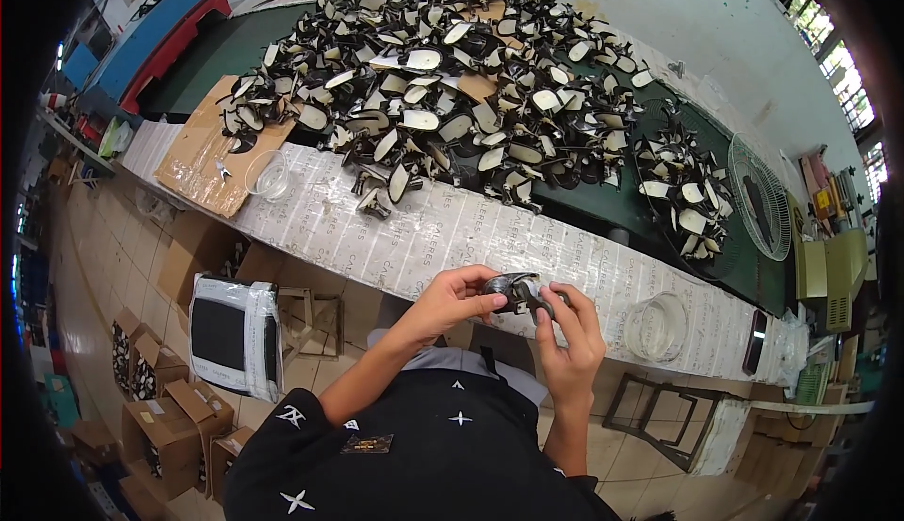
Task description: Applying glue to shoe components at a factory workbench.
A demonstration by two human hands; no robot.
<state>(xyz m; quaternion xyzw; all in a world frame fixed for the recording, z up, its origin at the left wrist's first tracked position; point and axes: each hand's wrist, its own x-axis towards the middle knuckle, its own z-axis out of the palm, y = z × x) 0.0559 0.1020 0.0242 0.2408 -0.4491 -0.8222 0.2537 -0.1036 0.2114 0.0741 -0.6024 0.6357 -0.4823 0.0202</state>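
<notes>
In front of my body, just over the near edge of the table, I hold a small glossy black shoe part [513,288] with a pale patch on its right side. My left hand [450,303] pinches its left end between thumb and fingers. At the right end, the thumb and fingertips of my right hand [572,340] close on it, hiding some of its shape. Beyond my hands a large heap of similar black shoe parts with cream oval faces [419,119] covers the green belt. A few of them [374,203] lie at the heap's near edge.
A clear plastic bowl [656,327] stands right, another tub [270,175] left beside a cardboard sheet [196,156]. Far right are a smaller pile [686,187], a wire fan guard [759,195], a phone [754,342] and a green machine [832,274]. A taped stool [232,335] and boxes [175,433] occupy the left floor.
</notes>
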